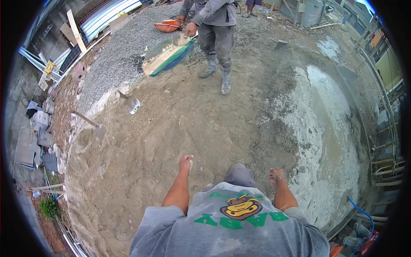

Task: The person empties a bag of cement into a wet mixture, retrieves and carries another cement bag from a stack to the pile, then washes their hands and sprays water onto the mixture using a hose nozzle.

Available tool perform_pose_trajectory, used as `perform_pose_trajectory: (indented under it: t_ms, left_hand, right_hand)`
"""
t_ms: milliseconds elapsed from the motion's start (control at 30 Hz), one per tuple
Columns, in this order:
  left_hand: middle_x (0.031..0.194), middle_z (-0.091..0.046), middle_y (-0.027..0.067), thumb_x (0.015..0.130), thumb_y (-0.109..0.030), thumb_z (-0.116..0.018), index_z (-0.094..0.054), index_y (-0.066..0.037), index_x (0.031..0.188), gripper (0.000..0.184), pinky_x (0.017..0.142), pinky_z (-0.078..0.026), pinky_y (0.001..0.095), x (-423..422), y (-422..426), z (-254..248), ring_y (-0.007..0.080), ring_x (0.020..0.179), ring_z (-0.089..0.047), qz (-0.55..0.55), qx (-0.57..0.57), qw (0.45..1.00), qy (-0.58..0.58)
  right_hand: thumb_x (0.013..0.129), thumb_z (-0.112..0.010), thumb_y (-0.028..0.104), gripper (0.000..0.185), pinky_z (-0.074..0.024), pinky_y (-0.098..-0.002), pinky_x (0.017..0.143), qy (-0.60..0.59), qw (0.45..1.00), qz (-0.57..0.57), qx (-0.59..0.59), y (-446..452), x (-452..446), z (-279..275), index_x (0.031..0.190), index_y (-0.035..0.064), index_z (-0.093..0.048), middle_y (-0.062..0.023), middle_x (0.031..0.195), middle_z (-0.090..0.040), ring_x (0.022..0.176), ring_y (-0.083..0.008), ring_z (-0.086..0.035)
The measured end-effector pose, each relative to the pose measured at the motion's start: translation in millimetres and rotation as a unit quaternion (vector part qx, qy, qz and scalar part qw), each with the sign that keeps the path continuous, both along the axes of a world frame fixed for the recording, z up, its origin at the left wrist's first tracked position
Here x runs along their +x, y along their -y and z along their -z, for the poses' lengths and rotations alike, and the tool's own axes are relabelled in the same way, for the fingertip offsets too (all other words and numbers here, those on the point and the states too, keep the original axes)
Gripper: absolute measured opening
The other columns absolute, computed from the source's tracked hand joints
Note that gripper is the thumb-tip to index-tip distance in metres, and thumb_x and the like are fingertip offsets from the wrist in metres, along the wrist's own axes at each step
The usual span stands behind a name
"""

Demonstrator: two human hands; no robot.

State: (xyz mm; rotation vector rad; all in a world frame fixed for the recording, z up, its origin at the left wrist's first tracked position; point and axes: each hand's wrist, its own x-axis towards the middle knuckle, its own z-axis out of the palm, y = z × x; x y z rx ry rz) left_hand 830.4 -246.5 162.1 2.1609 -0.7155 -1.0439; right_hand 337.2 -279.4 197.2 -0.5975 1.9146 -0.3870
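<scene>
My left hand point(186, 164) is out in front of my body above the sandy ground point(171, 124). Its fingers look curled closed, with a pale patch along the inner edge; whether anything is inside I cannot make out. My right hand point(277, 174) hangs lower on the other side of my knee point(240, 174), its fingers loosely bent and somewhat apart, with nothing visible in them. Neither hand touches a tool. Ahead, another person point(218, 38) in grey clothes and muddy boots grips a green-edged sack point(169, 58), tilted down toward the ground.
A shovel point(132, 104) is stuck in the sand at the left, with a second handle point(85, 118) nearby. Grey gravel point(115, 60) and an orange wheelbarrow tray point(167, 26) are farther back. Wet cement point(329, 124) spreads along the right. A blue hose point(363, 212) lies low right.
</scene>
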Motion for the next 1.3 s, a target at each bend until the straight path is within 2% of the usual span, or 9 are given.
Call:
perform_pose_trajectory:
  t_ms: [133,267,333,500,567,733,833,1033,1300]
  left_hand:
    - [0.086,-0.062,0.0180,0.073,-0.034,-0.061,-0.066,-0.007,0.087,0.031,0.069,-0.045,0.0365,20.9,-6.4,21.0,0.0295,0.081,-0.060,0.006,0.106,0.985,0.137]
    - [0.093,-0.061,0.0172,0.071,-0.036,-0.060,-0.066,-0.009,0.089,0.032,0.076,-0.045,0.0380,38.6,7.0,22.6,0.0310,0.090,-0.058,-0.113,0.177,0.976,0.063]
    - [0.092,-0.062,0.0176,0.071,-0.037,-0.060,-0.066,-0.009,0.089,0.034,0.076,-0.045,0.0376,58.2,27.9,62.2,0.0313,0.090,-0.059,0.011,0.241,0.953,0.186]
    - [0.089,-0.063,0.0166,0.069,-0.038,-0.063,-0.066,-0.008,0.088,0.036,0.073,-0.045,0.0347,17.7,194.4,14.1,0.0291,0.086,-0.060,0.028,0.159,0.982,0.097]
    - [0.086,-0.064,0.0151,0.070,-0.038,-0.063,-0.066,-0.008,0.088,0.035,0.072,-0.045,0.0333,-16.3,280.4,-4.1,0.0260,0.082,-0.060,0.067,0.085,0.994,0.035]
    - [0.079,-0.064,0.0118,0.075,-0.036,-0.060,-0.063,-0.007,0.094,0.035,0.068,-0.044,0.0317,-112.8,463.1,-54.9,0.0182,0.074,-0.060,0.197,-0.022,0.979,-0.053]
    - [0.080,-0.064,0.0111,0.075,-0.037,-0.061,-0.063,-0.007,0.094,0.035,0.068,-0.044,0.0316,-163.8,532.6,-78.5,0.0183,0.074,-0.060,0.278,-0.071,0.957,-0.043]
    - [0.085,-0.064,0.0133,0.075,-0.040,-0.059,-0.063,-0.008,0.091,0.036,0.071,-0.045,0.0353,-210.9,611.4,-52.5,0.0258,0.081,-0.060,0.366,-0.008,0.929,0.054]
    - [0.095,-0.062,0.0145,0.073,-0.044,-0.057,-0.065,-0.010,0.091,0.039,0.078,-0.044,0.0379,-215.0,755.1,7.1,0.0308,0.091,-0.057,0.397,0.081,0.906,0.120]
  right_hand:
    - [0.077,-0.055,0.019,0.025,-0.0497,-0.0340,0.046,0.014,0.998,-0.026,0.051,57.8,4.4,21.1,0.091,-0.0020,-0.057,-0.0146,0.081,-0.059,0.058,-0.0263,-0.061]
    - [0.078,-0.055,0.019,0.023,-0.0488,-0.0348,0.045,0.008,0.993,-0.047,0.110,138.5,0.8,45.2,0.090,-0.0008,-0.056,-0.0138,0.078,-0.058,0.056,-0.0245,-0.059]
    - [0.080,-0.055,0.021,0.023,-0.0482,-0.0355,0.045,-0.011,0.987,-0.066,0.148,189.5,12.6,35.0,0.089,0.0002,-0.055,-0.0120,0.073,-0.057,0.056,-0.0219,-0.056]
    - [0.078,-0.056,0.020,0.020,-0.0477,-0.0326,0.047,0.006,0.993,-0.113,0.022,341.6,18.3,-4.9,0.087,0.0021,-0.058,-0.0085,0.072,-0.058,0.057,-0.0196,-0.056]
    - [0.077,-0.055,0.018,0.019,-0.0471,-0.0306,0.047,-0.037,0.964,-0.247,-0.094,407.9,-16.5,65.6,0.088,0.0030,-0.059,-0.0068,0.072,-0.058,0.056,-0.0178,-0.056]
    - [0.078,-0.057,0.019,0.022,-0.0452,-0.0272,0.047,0.000,0.983,-0.128,-0.131,485.2,-3.2,-71.2,0.091,0.0009,-0.059,-0.0055,0.071,-0.057,0.054,-0.0140,-0.054]
    - [0.079,-0.056,0.018,0.022,-0.0442,-0.0267,0.046,-0.053,0.964,-0.136,-0.221,496.4,-38.2,-16.5,0.090,0.0000,-0.058,-0.0055,0.070,-0.057,0.054,-0.0138,-0.054]
    - [0.080,-0.053,0.015,0.011,-0.0438,-0.0302,0.041,0.166,0.965,0.204,-0.017,431.1,-71.7,-22.9,0.087,0.0072,-0.056,-0.0066,0.066,-0.056,0.051,-0.0181,-0.054]
    - [0.080,-0.049,0.019,0.021,-0.0495,-0.0416,0.053,0.163,0.938,0.259,0.165,406.7,-137.5,72.1,0.092,0.0026,-0.056,-0.0168,0.078,-0.059,0.059,-0.0273,-0.058]
